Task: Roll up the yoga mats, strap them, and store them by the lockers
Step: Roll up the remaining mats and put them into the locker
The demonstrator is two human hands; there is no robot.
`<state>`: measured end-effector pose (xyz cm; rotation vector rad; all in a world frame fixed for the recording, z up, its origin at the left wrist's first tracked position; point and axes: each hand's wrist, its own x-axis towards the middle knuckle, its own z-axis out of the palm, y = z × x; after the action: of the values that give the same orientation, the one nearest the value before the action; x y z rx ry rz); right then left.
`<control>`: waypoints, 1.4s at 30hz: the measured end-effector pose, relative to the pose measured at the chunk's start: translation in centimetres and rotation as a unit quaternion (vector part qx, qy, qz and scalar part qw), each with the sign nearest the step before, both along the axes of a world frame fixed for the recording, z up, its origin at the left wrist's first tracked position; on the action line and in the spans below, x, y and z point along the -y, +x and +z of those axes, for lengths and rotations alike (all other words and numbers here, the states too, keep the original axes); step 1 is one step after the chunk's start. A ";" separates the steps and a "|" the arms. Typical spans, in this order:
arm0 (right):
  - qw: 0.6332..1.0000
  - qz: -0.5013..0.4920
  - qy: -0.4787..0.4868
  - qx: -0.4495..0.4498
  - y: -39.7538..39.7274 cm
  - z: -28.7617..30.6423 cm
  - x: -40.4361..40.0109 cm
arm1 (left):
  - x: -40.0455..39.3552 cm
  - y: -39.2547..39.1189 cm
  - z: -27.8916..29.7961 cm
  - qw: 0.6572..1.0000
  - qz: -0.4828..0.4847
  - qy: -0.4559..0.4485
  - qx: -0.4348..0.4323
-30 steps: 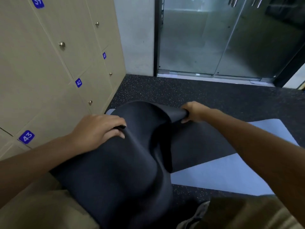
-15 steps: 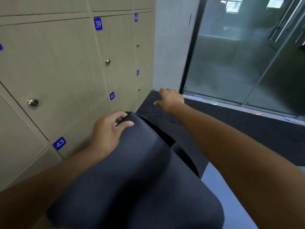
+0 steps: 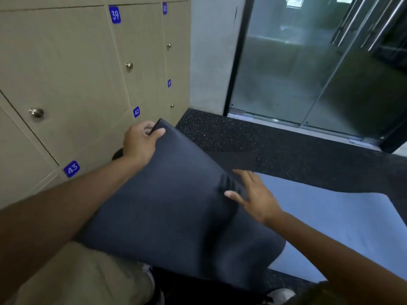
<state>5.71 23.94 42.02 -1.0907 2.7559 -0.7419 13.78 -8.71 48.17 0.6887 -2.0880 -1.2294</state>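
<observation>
Dark yoga mat (image 3: 176, 205) at frame centre, long axis running lower right to upper left; left hand (image 3: 141, 142) pinched its upper corner beside the lockers (image 3: 66, 73); right hand (image 3: 253, 194) splayed over its right fold.

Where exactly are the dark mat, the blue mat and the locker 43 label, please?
dark mat (image 3: 176, 205), head view, middle of its draped surface.
blue mat (image 3: 330, 227), head view, flat bare area.
locker 43 label (image 3: 71, 169), head view, its centre.

Speckled black floor (image 3: 220, 133) meets glass doors (image 3: 308, 73).
</observation>
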 end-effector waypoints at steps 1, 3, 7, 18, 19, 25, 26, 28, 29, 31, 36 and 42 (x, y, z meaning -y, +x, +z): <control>1.000 0.016 -0.007 -0.011 1.5 -0.7 -0.9 | -0.6 -0.5 0.7 1.000 0.005 -0.002 0.003; 0.997 0.049 -0.006 -0.051 4.7 -2.0 -1.9 | -2.0 -1.4 2.3 1.000 0.020 -0.002 0.016; 0.988 0.084 0.020 -0.124 10.4 -4.0 -1.7 | -3.9 -2.9 5.1 0.997 0.056 0.033 0.042; 0.974 0.081 -0.056 -0.203 14.4 -7.1 -1.2 | -4.5 -0.8 6.9 0.994 0.061 0.014 0.092; 0.977 0.085 -0.054 -0.190 14.2 -6.7 -1.4 | -4.2 -0.3 6.7 0.993 0.053 -0.002 0.106; 0.984 0.157 0.031 -0.076 12.7 -0.6 -1.0 | -2.9 3.4 5.8 0.991 0.011 -0.063 0.114; 0.985 0.161 0.038 -0.055 12.5 0.3 -0.7 | -3.2 4.3 6.2 0.991 -0.008 -0.075 0.107; 0.986 0.158 0.036 -0.029 12.0 2.0 -0.3 | -5.0 6.5 7.1 0.985 -0.081 -0.111 0.106; 0.988 0.151 0.023 -0.022 11.9 2.7 -0.3 | -6.3 7.7 7.6 0.974 -0.140 -0.136 0.118; 0.989 0.150 0.004 0.014 11.9 3.9 -0.3 | -9.0 10.5 8.6 0.928 -0.273 -0.179 0.180; 0.988 0.153 0.001 0.020 13.6 5.0 -0.5 | -14.3 16.2 10.9 0.747 -0.438 -0.270 0.422; 0.988 0.129 0.016 0.079 14.6 4.4 -2.9 | -14.0 18.5 10.2 0.739 -0.417 -0.386 0.361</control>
<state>20.31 26.85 46.46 -1.2895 2.4259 -0.7116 32.33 5.33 58.40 -0.3034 -3.4244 -0.2534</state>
